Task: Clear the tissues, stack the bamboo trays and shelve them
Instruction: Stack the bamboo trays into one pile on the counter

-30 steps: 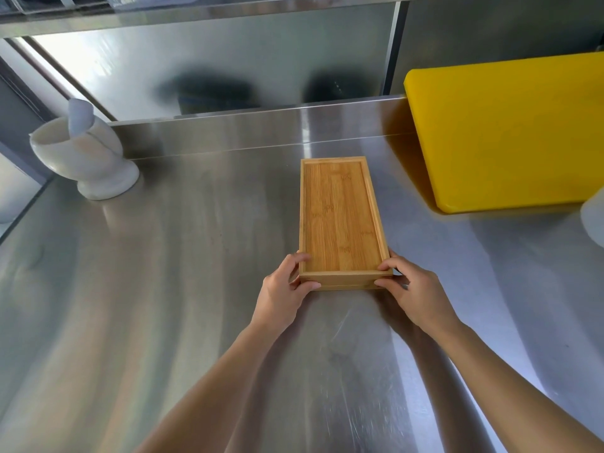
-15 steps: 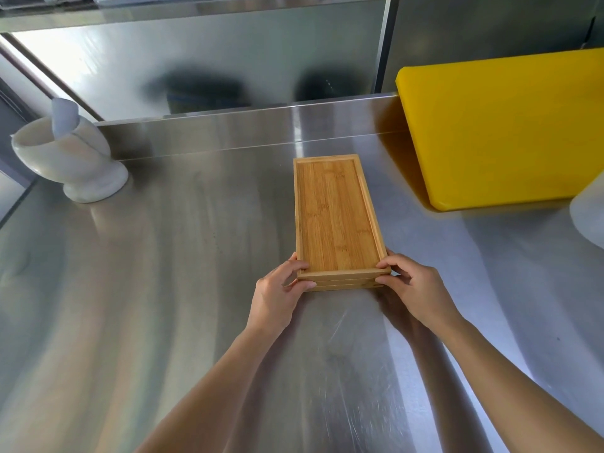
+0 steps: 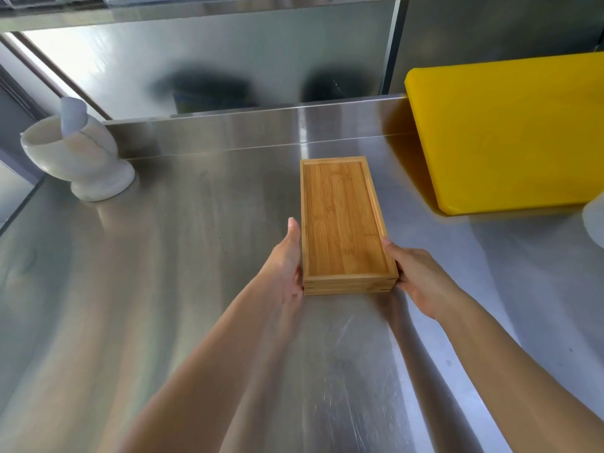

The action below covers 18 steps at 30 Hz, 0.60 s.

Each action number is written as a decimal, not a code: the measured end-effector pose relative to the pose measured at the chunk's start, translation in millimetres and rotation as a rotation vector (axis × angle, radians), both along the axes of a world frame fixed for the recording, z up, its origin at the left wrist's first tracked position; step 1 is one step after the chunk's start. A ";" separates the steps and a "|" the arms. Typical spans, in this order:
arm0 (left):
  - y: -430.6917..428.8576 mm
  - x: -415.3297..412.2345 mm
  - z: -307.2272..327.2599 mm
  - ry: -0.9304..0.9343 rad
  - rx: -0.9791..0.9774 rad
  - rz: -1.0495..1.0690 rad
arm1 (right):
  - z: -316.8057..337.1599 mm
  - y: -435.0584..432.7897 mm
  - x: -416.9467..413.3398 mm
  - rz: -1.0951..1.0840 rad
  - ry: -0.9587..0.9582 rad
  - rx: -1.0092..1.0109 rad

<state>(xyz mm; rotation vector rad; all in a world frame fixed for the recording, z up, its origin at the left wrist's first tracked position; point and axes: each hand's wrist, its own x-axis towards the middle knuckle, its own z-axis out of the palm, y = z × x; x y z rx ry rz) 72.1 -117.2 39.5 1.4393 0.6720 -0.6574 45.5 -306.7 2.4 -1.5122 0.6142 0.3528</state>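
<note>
A stack of rectangular bamboo trays [image 3: 343, 220] sits lengthwise at the middle of the steel counter, its near end showing three layered edges. My left hand [image 3: 286, 263] lies flat against the stack's left long side near the front corner. Pressed against the right side near the front corner is my right hand [image 3: 415, 276], thumb on the upper rim. Both hands clamp the stack between them. No tissues are in view.
A white stone mortar with a pestle [image 3: 76, 155] stands at the back left. A large yellow cutting board [image 3: 510, 132] leans at the back right. A white object [image 3: 595, 220] shows at the right edge. A steel shelf edge [image 3: 196, 11] runs overhead.
Both hands have shifted from the stack's near end to its long sides. The stack looks slightly lifted and nearer to me.
</note>
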 end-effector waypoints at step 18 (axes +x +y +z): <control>3.3 31.0 -24.1 0.104 0.214 -0.171 | 10.8 -0.6 -1.1 -0.080 0.004 0.044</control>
